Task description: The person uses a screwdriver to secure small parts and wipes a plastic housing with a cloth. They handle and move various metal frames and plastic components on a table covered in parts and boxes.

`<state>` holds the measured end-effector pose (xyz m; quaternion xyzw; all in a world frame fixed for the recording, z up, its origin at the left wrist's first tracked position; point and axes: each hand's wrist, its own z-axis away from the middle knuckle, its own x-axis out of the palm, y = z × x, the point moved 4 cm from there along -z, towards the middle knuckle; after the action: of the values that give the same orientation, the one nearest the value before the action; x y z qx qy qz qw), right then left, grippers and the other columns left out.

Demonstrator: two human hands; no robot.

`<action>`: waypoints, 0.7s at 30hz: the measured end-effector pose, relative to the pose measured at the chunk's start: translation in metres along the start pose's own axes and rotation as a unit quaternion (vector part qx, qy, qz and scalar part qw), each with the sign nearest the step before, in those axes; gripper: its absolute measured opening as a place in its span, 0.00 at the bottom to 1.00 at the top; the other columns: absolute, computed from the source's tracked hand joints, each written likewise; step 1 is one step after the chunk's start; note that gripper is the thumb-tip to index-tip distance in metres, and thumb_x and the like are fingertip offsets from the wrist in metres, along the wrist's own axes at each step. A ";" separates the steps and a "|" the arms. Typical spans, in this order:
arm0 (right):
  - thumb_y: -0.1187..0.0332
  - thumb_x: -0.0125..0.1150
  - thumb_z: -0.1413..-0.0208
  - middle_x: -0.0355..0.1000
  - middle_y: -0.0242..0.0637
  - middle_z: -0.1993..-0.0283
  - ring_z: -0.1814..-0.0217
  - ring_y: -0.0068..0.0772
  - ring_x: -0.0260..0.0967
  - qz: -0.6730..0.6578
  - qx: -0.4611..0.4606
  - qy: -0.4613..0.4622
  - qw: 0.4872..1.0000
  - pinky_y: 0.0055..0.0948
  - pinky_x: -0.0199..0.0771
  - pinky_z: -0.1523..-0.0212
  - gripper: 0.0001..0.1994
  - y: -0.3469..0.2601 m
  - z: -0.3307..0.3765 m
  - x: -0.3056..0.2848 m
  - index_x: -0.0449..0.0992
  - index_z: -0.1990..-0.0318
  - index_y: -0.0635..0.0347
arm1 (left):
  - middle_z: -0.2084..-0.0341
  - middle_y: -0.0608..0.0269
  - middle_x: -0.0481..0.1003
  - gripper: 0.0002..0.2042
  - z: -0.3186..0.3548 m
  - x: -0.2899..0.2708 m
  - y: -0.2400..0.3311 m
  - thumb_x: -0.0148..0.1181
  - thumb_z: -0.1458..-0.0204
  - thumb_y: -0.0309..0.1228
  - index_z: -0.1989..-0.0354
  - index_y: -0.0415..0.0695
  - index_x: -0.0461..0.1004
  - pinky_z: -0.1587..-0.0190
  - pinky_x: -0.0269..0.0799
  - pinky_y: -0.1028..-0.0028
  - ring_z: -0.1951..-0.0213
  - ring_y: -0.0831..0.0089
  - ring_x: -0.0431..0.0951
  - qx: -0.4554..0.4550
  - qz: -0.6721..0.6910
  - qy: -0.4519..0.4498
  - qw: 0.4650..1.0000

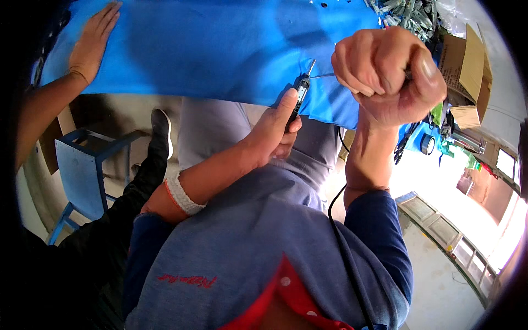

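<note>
My left hand (278,125) is closed around a slim black-and-silver mechanism (301,92), tilted up above the near edge of the blue-covered table (209,49). A thin metal rod (312,67) sticks out of its upper end. My right hand (388,74) is raised in a fist, nearer the camera and to the right. From its left side a thin metal shaft (323,75) runs to the mechanism's upper end and seems to touch it. Whatever handle the fist holds is hidden, so I cannot tell the tool's kind.
Another person's hand (96,41) lies flat on the cloth at the far left, above a blue stool (82,170). Loose metal parts (410,16) are heaped at the far right, near an open cardboard box (467,71). A black cable (341,225) hangs down my front.
</note>
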<state>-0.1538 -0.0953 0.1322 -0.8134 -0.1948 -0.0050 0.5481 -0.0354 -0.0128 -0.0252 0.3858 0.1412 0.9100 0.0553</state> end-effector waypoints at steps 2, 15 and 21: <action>0.50 0.39 0.39 0.46 0.24 0.91 0.91 0.22 0.43 -0.004 0.008 0.028 1.000 0.24 0.48 0.88 0.25 -0.005 -0.001 0.001 0.53 0.85 0.52 | 0.94 0.75 0.51 0.30 -0.001 -0.001 0.000 0.40 0.46 0.67 0.83 0.52 0.58 0.89 0.45 0.77 0.94 0.81 0.50 0.004 0.002 -0.007 1.000; 0.50 0.43 0.38 0.56 0.36 0.78 0.80 0.27 0.49 0.126 -0.128 0.273 0.945 0.27 0.54 0.79 0.22 -0.005 0.010 0.017 0.55 0.76 0.57 | 0.93 0.75 0.52 0.30 -0.002 0.002 0.001 0.37 0.45 0.66 0.84 0.52 0.57 0.89 0.45 0.78 0.93 0.81 0.50 0.017 -0.013 -0.005 1.000; 0.53 0.38 0.34 0.55 0.36 0.84 0.84 0.24 0.52 0.016 -0.145 0.257 0.955 0.24 0.54 0.84 0.24 -0.004 0.025 0.014 0.59 0.78 0.62 | 0.94 0.75 0.52 0.30 -0.002 0.002 0.001 0.37 0.44 0.66 0.83 0.51 0.58 0.89 0.45 0.77 0.93 0.81 0.50 0.019 -0.008 -0.009 1.000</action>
<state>-0.1469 -0.0677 0.1287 -0.8584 -0.0318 -0.2334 0.4558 -0.0381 -0.0140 -0.0251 0.3941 0.1615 0.9030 0.0568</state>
